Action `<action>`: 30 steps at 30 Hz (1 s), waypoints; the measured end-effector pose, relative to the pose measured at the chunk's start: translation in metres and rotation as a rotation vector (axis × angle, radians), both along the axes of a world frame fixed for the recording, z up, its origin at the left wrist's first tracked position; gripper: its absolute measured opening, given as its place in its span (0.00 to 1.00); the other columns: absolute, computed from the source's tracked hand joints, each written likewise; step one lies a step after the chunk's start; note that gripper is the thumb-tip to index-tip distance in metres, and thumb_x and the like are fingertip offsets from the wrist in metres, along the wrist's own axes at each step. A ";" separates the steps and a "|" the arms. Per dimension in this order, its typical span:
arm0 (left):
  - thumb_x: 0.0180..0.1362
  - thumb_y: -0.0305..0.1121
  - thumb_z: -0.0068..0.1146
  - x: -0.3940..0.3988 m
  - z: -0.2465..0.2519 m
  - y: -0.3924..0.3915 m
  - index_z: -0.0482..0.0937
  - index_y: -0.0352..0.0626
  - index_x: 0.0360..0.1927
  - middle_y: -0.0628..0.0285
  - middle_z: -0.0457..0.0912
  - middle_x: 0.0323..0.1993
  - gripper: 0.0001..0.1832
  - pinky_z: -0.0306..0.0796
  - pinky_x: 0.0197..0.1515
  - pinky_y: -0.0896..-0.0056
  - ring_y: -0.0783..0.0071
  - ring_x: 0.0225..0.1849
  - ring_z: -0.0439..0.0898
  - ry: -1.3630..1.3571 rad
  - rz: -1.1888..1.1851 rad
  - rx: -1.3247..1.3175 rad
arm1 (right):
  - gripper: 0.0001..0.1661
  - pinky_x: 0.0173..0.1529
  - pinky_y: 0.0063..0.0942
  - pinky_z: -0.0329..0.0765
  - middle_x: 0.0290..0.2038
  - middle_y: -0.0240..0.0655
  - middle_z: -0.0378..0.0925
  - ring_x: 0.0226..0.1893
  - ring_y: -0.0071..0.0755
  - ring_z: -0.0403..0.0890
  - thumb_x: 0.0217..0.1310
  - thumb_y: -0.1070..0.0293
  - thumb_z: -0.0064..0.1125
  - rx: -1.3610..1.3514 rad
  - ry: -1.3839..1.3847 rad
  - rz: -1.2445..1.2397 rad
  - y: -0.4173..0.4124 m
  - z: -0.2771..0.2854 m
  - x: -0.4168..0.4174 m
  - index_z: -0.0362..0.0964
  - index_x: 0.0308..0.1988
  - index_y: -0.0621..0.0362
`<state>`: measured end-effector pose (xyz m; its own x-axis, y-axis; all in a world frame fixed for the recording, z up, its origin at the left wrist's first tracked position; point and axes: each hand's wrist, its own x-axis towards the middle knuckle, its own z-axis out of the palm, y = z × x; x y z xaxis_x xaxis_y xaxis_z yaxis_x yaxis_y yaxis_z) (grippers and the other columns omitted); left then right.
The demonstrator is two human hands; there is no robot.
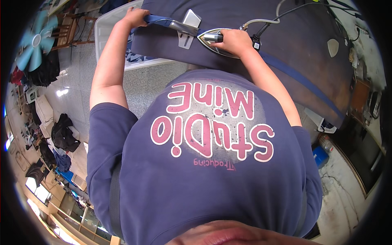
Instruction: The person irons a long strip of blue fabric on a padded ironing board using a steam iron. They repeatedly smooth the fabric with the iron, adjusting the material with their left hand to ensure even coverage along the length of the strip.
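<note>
My right hand point(235, 41) grips the handle of a steam iron point(212, 37), whose pointed tip faces left. The iron rests on the dark cloth-covered ironing table point(162, 47). A long blue fabric strip point(301, 80) curves in from the table's right end and runs beneath the iron. Left of the tip, it passes into a metal tape folder point(185, 28) with a flat plate base. My left hand point(137, 17) pinches the strip beyond the folder, near the table's left edge. The iron hides the strip's stretch below it.
A white plastic bin point(101, 36) holding patterned blue fabric point(137, 57) stands at the table's left end. A pale steam hose point(260, 20) and a black cable point(286, 13) trail from the iron. An oval beige piece point(333, 48) lies at right. A blue-bladed fan point(36, 39) stands far left.
</note>
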<state>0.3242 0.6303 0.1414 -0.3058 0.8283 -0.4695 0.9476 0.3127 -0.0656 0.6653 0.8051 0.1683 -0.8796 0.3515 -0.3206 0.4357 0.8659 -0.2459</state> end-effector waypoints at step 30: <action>0.45 0.29 0.59 0.034 -0.032 -0.002 0.79 0.43 0.42 0.52 0.77 0.46 0.17 0.64 0.56 0.56 0.54 0.52 0.72 -0.111 0.213 0.892 | 0.34 0.38 0.39 0.78 0.33 0.40 0.82 0.35 0.45 0.82 0.48 0.32 0.56 0.114 -0.108 -0.150 0.046 -0.007 0.071 0.77 0.40 0.51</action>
<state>0.3579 0.6278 0.1090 -0.4845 0.8288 0.2798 0.8507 0.3719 0.3715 0.7363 0.8509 0.1610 -0.7772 0.5158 -0.3605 0.5806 0.8086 -0.0948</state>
